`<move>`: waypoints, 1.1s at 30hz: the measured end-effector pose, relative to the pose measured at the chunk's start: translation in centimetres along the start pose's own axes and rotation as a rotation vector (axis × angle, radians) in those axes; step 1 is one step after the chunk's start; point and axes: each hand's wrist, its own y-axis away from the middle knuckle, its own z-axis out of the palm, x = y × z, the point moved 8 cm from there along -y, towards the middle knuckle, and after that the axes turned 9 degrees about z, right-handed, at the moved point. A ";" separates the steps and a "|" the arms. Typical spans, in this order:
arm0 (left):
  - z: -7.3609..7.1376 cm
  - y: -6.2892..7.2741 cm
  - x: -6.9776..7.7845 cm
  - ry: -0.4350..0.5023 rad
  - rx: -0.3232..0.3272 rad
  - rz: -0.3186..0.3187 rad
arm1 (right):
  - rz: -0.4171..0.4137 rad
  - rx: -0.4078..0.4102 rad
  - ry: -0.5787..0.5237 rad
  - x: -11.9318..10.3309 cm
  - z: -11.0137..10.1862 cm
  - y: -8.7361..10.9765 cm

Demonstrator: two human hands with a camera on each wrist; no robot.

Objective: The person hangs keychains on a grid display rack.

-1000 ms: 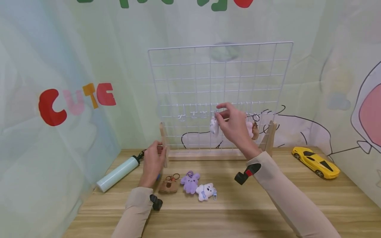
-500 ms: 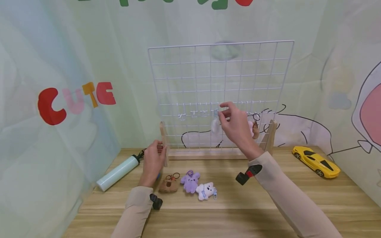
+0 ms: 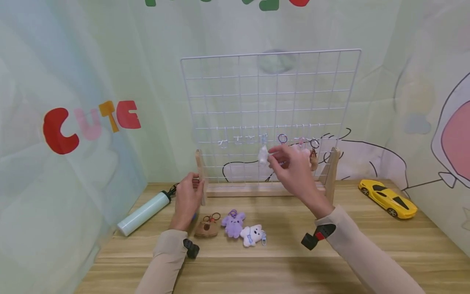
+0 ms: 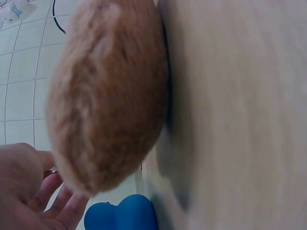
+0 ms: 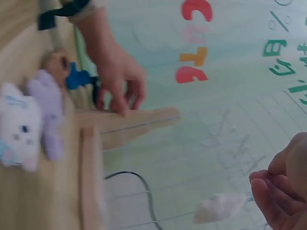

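A small white plush keychain (image 3: pixel 262 155) hangs from the white wire grid rack (image 3: pixel 267 94) by a light blue clasp (image 3: pixel 264 139). Beside it, my right hand (image 3: pixel 296 169) has loosely bent fingers; in the right wrist view those fingers (image 5: pixel 271 199) stand slightly apart from the plush. My left hand (image 3: pixel 188 200) grips the rack's left wooden upright (image 3: pixel 200 171), its fingertips on the wood in the right wrist view. On the table near that hand lie a brown plush keychain (image 3: pixel 206 229), a purple one (image 3: pixel 233 224) and a white bear one (image 3: pixel 251 235).
Other keychains, one brown (image 3: pixel 313 160), hang on the rack's right part, partly behind my right hand. Bare clear hooks (image 3: pixel 222 143) line its left part. A pale blue cylinder (image 3: pixel 144 213) lies at left, a yellow toy car (image 3: pixel 387 199) at right. A blue object (image 4: pixel 122 213) sits near my left hand.
My right hand has let go of the white plush keychain's clasp and moved down and slightly right. The keychain now hangs by itself. My left hand stays on the upright.
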 end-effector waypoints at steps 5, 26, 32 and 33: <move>0.1 0.0 0.1 -0.001 0.005 -0.002 | 0.011 -0.125 0.007 1.1 2.3 3.4; 0.3 -0.4 0.1 -0.002 0.002 0.010 | 0.213 -0.671 -0.075 9.7 7.3 12.7; 0.2 -0.3 0.0 -0.002 0.003 0.009 | 0.217 -0.683 -0.089 9.8 8.2 13.4; 0.2 -0.2 0.0 -0.003 0.002 0.003 | 0.228 -0.683 -0.083 9.8 8.3 13.5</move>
